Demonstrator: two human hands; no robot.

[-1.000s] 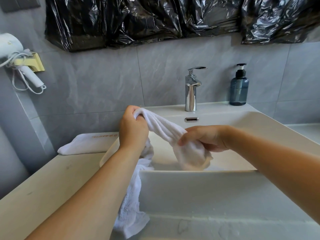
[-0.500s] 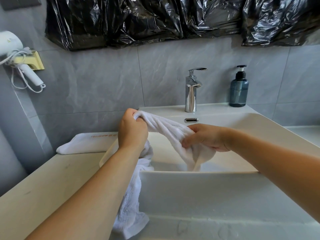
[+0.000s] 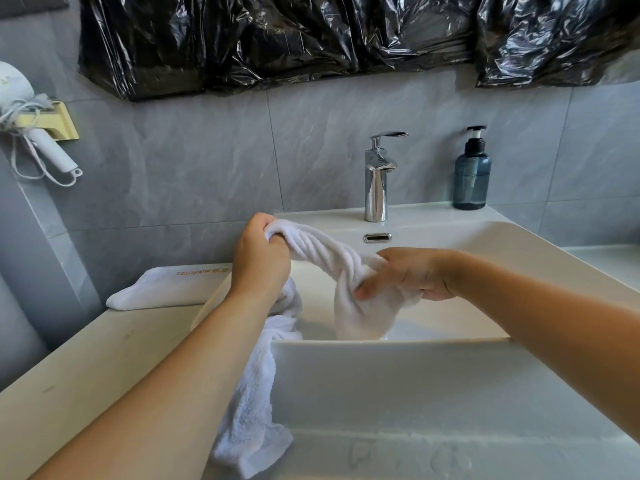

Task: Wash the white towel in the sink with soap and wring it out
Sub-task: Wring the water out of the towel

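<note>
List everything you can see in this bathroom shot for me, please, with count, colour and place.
white towel: one, white, twisted between both hands over the sink, one end hanging over the front edge
sink: one, white, centre
faucet: one, chrome, behind the basin
soap bottle: one, blue with black pump, back right corner of the sink
folded towel: one, white, on the counter left of the sink
counter: one, cream, left
hair dryer: one, white, wall holder far left
plastic sheeting: black, along the wall top
left hand: grips the towel's left part
right hand: grips the towel's right part
</note>
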